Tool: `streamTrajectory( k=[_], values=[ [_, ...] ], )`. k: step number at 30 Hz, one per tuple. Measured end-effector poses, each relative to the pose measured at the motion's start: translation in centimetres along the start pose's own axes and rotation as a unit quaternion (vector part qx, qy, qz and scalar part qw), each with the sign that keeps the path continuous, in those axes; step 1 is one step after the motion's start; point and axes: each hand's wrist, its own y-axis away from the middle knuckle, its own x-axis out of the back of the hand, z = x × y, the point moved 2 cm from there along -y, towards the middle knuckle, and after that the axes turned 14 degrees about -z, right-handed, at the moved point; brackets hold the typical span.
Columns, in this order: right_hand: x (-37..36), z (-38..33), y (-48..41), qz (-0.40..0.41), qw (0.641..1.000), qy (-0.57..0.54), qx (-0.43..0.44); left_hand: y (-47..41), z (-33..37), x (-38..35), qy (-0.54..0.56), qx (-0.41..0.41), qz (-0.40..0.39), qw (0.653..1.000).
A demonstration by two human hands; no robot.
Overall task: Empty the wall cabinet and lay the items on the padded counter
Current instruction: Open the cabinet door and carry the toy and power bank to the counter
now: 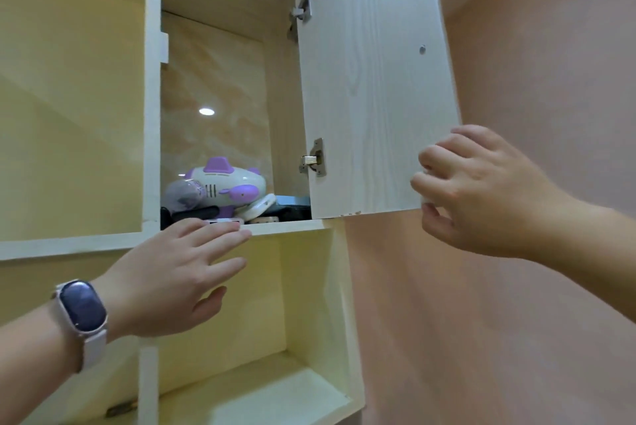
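A: What is in the tall pale wooden wall cabinet [220, 46]?

B: A white and purple toy plane [229, 184] sits on top of a pile of dark and white things on its floor. I can't read any words on them.

A: What are the hands doing?

B: The left hand [172, 273], with a dark smart watch on a pale strap [81, 311], is flat and loose by the shelf edge, holding nothing. The right hand [478, 190] curls around the edge of the white wood-grain door [375, 80], which stands swung wide.
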Motion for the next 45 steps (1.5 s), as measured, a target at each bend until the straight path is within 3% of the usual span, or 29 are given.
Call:
streamTrajectory(
  k=[7,11,15,20,24,27,30,38,42,45],
  values=[
    [-0.6,-7.2,-3.8,-0.062,0.979,-0.192,0.007,0.1,0.3,1.1,0.007,0.004,-0.016,1.0],
    [-3.1,-9.6,-7.8,-0.106,0.915,-0.387,-0.04,0.0,0.3,1.4,0.042,0.022,-0.003,0.999],
    [-5.3,-10.8,-12.7,-0.101,0.88,-0.462,-0.04,-0.7,-0.3,2.5,0.109,0.095,0.024,0.989],
    [-7.2,-11.6,-17.5,-0.084,0.883,-0.462,0.017,-3.6,-1.5,4.2,0.132,0.166,0.017,0.977],
    [-8.5,-12.7,-20.0,-0.098,0.886,-0.452,0.039,-4.9,-3.4,4.3,0.141,0.31,-0.054,0.939],
    [-8.8,-13.9,-21.3,-0.111,0.895,-0.428,0.057,-5.8,-3.9,4.1,0.126,0.354,-0.129,0.918],
    [-8.9,-14.6,-22.1,-0.108,0.904,-0.409,0.06,-6.4,-4.0,3.8,0.13,0.377,-0.165,0.902],
    [-8.2,-15.1,-22.9,-0.035,0.926,-0.375,0.0,-5.9,-2.9,2.5,0.079,0.374,-0.094,0.919],
    [-8.5,-15.0,-22.3,0.018,0.903,-0.425,-0.055,-5.6,-2.7,1.8,0.069,0.36,-0.079,0.927],
    [-7.9,-14.0,-21.4,0.077,0.861,-0.49,-0.111,-5.4,-3.0,1.6,0.081,0.36,-0.082,0.926]
  ],
)
